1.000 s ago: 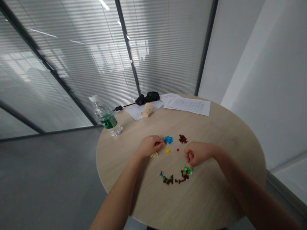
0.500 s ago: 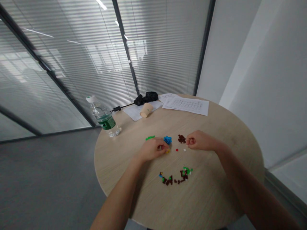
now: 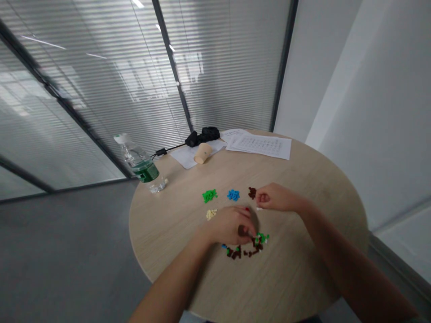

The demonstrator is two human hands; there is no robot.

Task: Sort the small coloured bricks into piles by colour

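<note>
My left hand (image 3: 232, 224) reaches over the middle of the table, thumb and fingers closed in a pinch beside a curved row of small building bricks (image 3: 258, 246) in brown and green. Whatever its fingertips hold is too small to make out. My right hand (image 3: 276, 197) rests with curled fingers next to a pile of brown bricks (image 3: 252, 193); anything inside it is hidden. White bits (image 3: 259, 208) lie under its fingers. A red piece (image 3: 247, 209) shows just past my left knuckles. Left of these are piles of blue bricks (image 3: 233, 195), green bricks (image 3: 209, 195) and cream bricks (image 3: 211, 214).
On the round wooden table (image 3: 161, 242), a water bottle (image 3: 143, 166) stands near the left edge. Toward the back are a tipped paper cup (image 3: 202, 153), a black bundle with a cable (image 3: 205, 136) and printed sheets (image 3: 261, 146). Behind stands a glass wall with blinds.
My left hand has moved right and nearer to me, from beside the blue pile to the curved row, uncovering the green and cream piles. My right hand has shifted slightly left toward the brown pile.
</note>
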